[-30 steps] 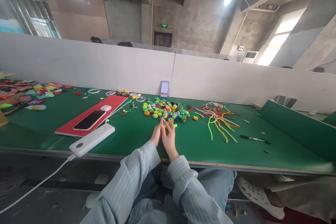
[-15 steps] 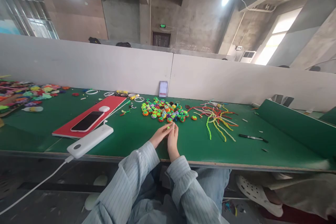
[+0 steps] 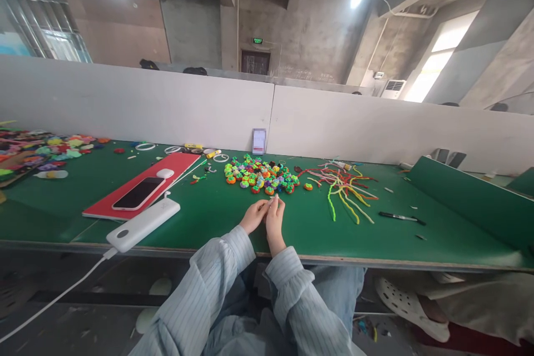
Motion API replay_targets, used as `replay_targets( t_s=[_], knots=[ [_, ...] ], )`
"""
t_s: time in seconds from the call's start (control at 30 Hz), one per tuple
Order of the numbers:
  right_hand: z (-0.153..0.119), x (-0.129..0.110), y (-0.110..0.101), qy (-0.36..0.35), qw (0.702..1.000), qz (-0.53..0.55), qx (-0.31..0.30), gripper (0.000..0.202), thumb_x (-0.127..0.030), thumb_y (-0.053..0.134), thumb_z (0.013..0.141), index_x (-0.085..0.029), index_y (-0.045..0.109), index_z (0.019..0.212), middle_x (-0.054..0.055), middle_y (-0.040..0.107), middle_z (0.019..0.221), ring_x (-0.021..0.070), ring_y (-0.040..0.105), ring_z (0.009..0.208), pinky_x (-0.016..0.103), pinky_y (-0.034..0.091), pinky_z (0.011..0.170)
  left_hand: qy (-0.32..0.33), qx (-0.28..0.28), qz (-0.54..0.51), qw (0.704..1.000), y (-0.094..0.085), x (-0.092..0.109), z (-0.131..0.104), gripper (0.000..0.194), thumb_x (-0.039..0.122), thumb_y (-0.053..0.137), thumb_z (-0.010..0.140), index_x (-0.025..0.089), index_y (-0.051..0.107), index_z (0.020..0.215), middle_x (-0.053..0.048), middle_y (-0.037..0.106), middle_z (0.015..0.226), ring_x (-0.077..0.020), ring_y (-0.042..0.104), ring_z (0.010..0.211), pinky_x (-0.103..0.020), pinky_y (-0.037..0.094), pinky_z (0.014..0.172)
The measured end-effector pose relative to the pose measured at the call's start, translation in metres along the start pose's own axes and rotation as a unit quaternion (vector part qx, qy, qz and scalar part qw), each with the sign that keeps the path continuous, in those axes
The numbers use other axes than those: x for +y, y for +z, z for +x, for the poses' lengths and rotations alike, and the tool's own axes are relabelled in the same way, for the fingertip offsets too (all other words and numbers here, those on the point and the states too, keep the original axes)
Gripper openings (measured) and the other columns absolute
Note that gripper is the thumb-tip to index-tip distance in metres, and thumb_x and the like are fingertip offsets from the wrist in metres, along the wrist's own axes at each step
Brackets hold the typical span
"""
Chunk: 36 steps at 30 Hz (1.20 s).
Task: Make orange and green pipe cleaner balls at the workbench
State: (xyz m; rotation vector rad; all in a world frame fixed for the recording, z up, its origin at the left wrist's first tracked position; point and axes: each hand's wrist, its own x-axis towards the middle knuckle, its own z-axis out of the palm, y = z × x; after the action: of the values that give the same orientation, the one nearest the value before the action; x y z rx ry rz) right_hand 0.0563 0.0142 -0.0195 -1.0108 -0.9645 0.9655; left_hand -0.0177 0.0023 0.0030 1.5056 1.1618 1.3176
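My left hand (image 3: pixel 254 217) and my right hand (image 3: pixel 275 222) meet above the green table (image 3: pixel 308 239), fingertips pinched together. Between them is a small whitish piece, too small to name, mostly covered by the fingers. Just beyond the fingertips lies a pile of small colourful fuzzy balls (image 3: pixel 267 173), with one orange and green ball (image 3: pixel 307 187) apart at its right. Fuzzy stems (image 3: pixel 344 186) in red, yellow, white and green are spread out to the right of the pile.
A red folder (image 3: pixel 107 196), a phone (image 3: pixel 139 193) and a white power bank (image 3: pixel 144 224) lie at left. A black pen (image 3: pixel 401 217) is at right. Another phone (image 3: pixel 258 141) leans on the white partition (image 3: pixel 200 108). Someone's white clog (image 3: pixel 411 308) shows below right.
My left hand has turned slightly, its fingers now closer round the small piece. The green bit seen earlier at its fingertips is now hidden.
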Motion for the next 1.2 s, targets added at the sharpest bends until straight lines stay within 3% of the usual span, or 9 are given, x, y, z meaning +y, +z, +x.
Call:
replay_targets(
  t_s=[0.2, 0.43, 0.67, 0.87, 1.07, 1.2],
  knots=[
    [0.001, 0.005, -0.002, -0.008, 1.000, -0.006, -0.009, 0.034, -0.054, 0.037, 0.082, -0.023, 0.047, 0.093, 0.003, 0.059, 0.073, 0.0186, 0.058, 0.064, 0.029, 0.041, 0.054, -0.004, -0.001, 0.011, 1.000, -0.001, 0.002, -0.001, 0.037, 0.049, 0.051, 0.077, 0.015, 0.066, 0.074, 0.000, 0.056, 0.051, -0.0111, 0.048, 0.044, -0.020, 0.033, 0.043],
    [0.000, 0.002, -0.001, -0.018, 0.999, -0.026, -0.007, 0.033, -0.052, 0.036, 0.082, -0.023, 0.049, 0.087, 0.004, 0.061, 0.080, 0.0186, 0.059, 0.071, 0.028, 0.042, 0.060, -0.008, 0.010, 0.014, 1.000, -0.001, 0.003, -0.004, 0.038, 0.052, 0.049, 0.077, 0.017, 0.061, 0.066, 0.006, 0.041, 0.037, -0.0088, 0.037, 0.032, -0.021, 0.025, 0.036],
    [0.000, -0.003, 0.002, -0.023, 0.999, -0.037, -0.014, 0.033, -0.050, 0.035, 0.082, -0.021, 0.052, 0.081, 0.005, 0.061, 0.082, 0.0187, 0.058, 0.079, 0.030, 0.043, 0.072, -0.009, 0.043, -0.003, 0.999, -0.001, -0.002, -0.002, 0.036, 0.050, 0.053, 0.074, 0.017, 0.061, 0.064, 0.006, 0.039, 0.038, -0.0075, 0.033, 0.034, -0.021, 0.022, 0.038],
    [-0.001, -0.005, 0.003, -0.021, 0.999, -0.035, -0.035, 0.044, -0.053, 0.025, 0.086, -0.020, 0.055, 0.081, 0.006, 0.062, 0.079, 0.0181, 0.059, 0.073, 0.029, 0.045, 0.063, -0.017, 0.068, -0.051, 0.996, -0.001, 0.000, -0.001, 0.041, 0.056, 0.047, 0.076, 0.016, 0.057, 0.067, 0.009, 0.030, 0.037, -0.0060, 0.027, 0.031, -0.021, 0.021, 0.036],
    [-0.004, -0.006, 0.004, -0.036, 0.997, -0.057, -0.028, 0.032, -0.051, 0.041, 0.082, -0.020, 0.051, 0.085, 0.001, 0.060, 0.069, 0.0153, 0.056, 0.059, 0.025, 0.042, 0.054, -0.035, 0.047, -0.086, 0.995, -0.001, 0.001, -0.001, 0.046, 0.061, 0.046, 0.073, 0.016, 0.052, 0.064, 0.010, 0.027, 0.036, -0.0049, 0.025, 0.029, -0.020, 0.020, 0.032],
    [-0.005, -0.007, 0.004, -0.055, 0.995, -0.082, -0.022, 0.030, -0.047, 0.037, 0.085, -0.019, 0.048, 0.090, 0.002, 0.061, 0.073, 0.0155, 0.058, 0.063, 0.025, 0.042, 0.057, -0.044, 0.034, -0.079, 0.995, 0.000, 0.000, -0.001, 0.046, 0.061, 0.049, 0.071, 0.016, 0.052, 0.066, 0.011, 0.029, 0.034, -0.0046, 0.024, 0.027, -0.020, 0.019, 0.032]
  ],
)
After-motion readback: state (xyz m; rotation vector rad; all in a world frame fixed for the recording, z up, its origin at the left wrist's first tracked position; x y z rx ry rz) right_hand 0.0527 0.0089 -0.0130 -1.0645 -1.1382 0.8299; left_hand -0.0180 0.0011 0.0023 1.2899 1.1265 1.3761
